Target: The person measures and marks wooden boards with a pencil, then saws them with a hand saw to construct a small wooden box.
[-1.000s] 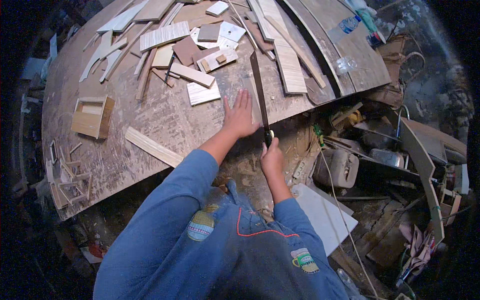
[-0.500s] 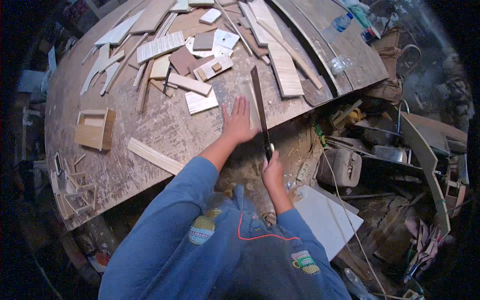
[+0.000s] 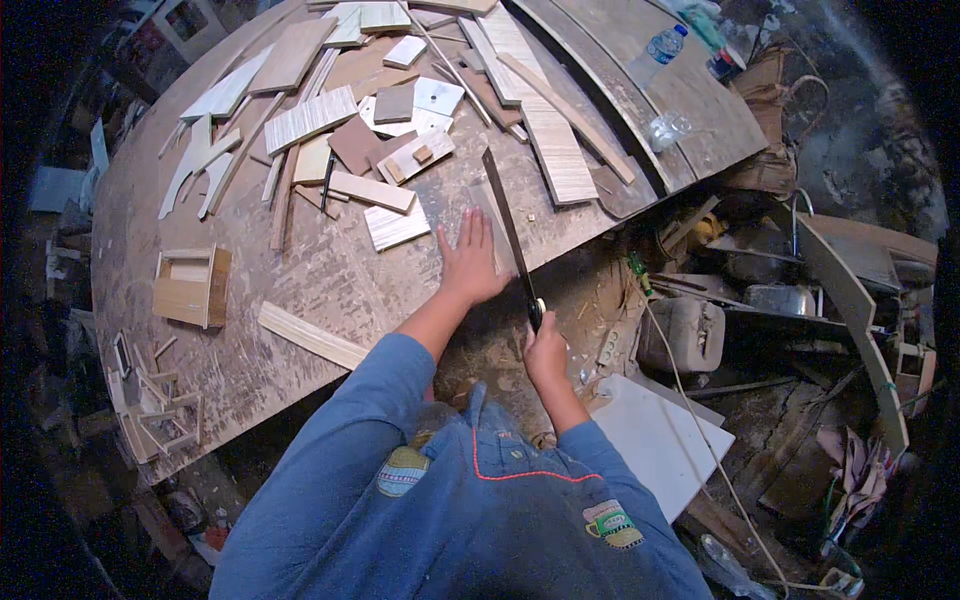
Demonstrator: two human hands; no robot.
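Observation:
My left hand [image 3: 470,262] lies flat with fingers stretched forward, pressing on a thin pale board [image 3: 486,200] at the front edge of the workbench [image 3: 330,270]. My right hand [image 3: 546,352] is wrapped round the dark handle of a handsaw [image 3: 507,220], just off the bench edge. The saw's long narrow blade points away from me and runs along the board's right side, close to my left fingers. How deep the blade sits in the board cannot be made out. A small wood chip [image 3: 531,217] lies to the right of the blade.
Wood offcuts [image 3: 311,114] pile up at the back, beside a long plank [image 3: 556,150]. A small wooden box [image 3: 190,287] and a strip [image 3: 310,335] lie left. A water bottle [image 3: 665,45] stands back right. Below are a jerrycan [image 3: 682,335] and a white panel [image 3: 655,440].
The whole view has shifted slightly, so the bench appears a little lower. The saw has come slightly toward me, its tip swung a little left. Both hands keep the same hold.

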